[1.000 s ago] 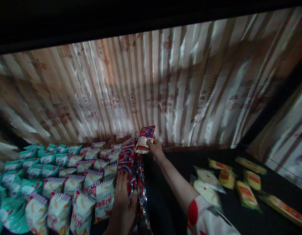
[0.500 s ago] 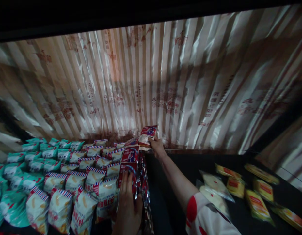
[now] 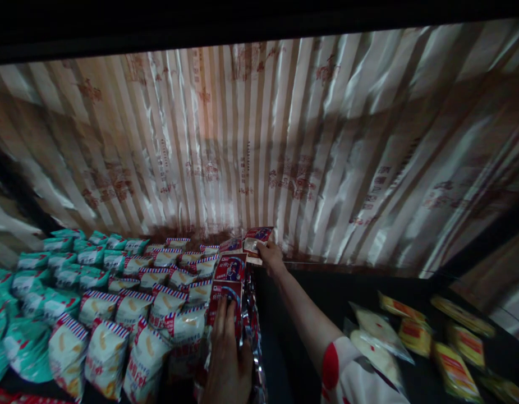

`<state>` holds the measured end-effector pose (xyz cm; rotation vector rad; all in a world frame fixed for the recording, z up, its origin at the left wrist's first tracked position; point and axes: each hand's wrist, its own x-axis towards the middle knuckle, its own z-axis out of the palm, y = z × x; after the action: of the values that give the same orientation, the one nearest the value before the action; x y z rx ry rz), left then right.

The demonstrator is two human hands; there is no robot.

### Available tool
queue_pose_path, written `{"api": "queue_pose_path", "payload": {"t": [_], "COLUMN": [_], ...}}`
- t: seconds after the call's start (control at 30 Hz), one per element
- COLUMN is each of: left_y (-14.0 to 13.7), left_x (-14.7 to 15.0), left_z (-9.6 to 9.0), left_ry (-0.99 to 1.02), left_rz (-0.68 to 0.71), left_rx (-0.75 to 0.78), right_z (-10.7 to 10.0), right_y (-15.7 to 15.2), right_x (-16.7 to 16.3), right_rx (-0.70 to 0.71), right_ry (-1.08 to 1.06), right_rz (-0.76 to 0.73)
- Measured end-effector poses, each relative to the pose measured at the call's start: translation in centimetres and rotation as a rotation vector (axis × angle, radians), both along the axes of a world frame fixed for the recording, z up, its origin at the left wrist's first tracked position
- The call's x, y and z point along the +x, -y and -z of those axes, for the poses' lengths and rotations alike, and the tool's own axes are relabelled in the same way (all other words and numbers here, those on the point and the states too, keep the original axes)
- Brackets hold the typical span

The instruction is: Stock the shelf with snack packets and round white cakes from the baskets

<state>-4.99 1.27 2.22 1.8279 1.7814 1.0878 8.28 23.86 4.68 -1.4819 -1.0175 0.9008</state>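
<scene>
My right hand [image 3: 271, 258] is closed on the edge of a dark red snack packet [image 3: 256, 238] at the back of the shelf, near the striped wall. That packet leans beside the back of a row of matching dark red packets [image 3: 229, 268]. My left hand [image 3: 226, 356] lies against the front packet of this row, fingers outstretched and pointing away from me. Its thumb is at the row's right side, where shiny silver and red packet edges [image 3: 253, 325] show. What the left palm covers is hidden.
Left of the red row stand several white chip bags [image 3: 147, 362] with striped tops, then several teal bags [image 3: 30, 345]. On the dark shelf [image 3: 299, 325] to the right lie clear-wrapped pale discs [image 3: 375, 325] and yellow packets [image 3: 455, 370]. A striped sheet [image 3: 259, 140] covers the back.
The packet in my right hand has tilted back and sits slightly lower against the row. My left hand stays on the front packet. The whole view has shifted a little.
</scene>
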Motion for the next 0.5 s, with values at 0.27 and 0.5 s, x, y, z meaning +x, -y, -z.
{"api": "queue_pose_path", "payload": {"t": [0.27,0.5], "left_y": [-0.1,0.1], "left_x": [-0.4,0.2], "left_z": [0.0,-0.8], "left_ry": [0.004,0.007], "left_rz": [0.054,0.011], "left_rx": [-0.047,-0.032], "right_z": [-0.3,-1.7], "right_y": [0.1,0.2], "right_x": [-0.3,-1.2], "right_rx": [-0.052,-0.127], "right_ry": [0.056,0.031], "right_rz": [-0.049,-0.228]}}
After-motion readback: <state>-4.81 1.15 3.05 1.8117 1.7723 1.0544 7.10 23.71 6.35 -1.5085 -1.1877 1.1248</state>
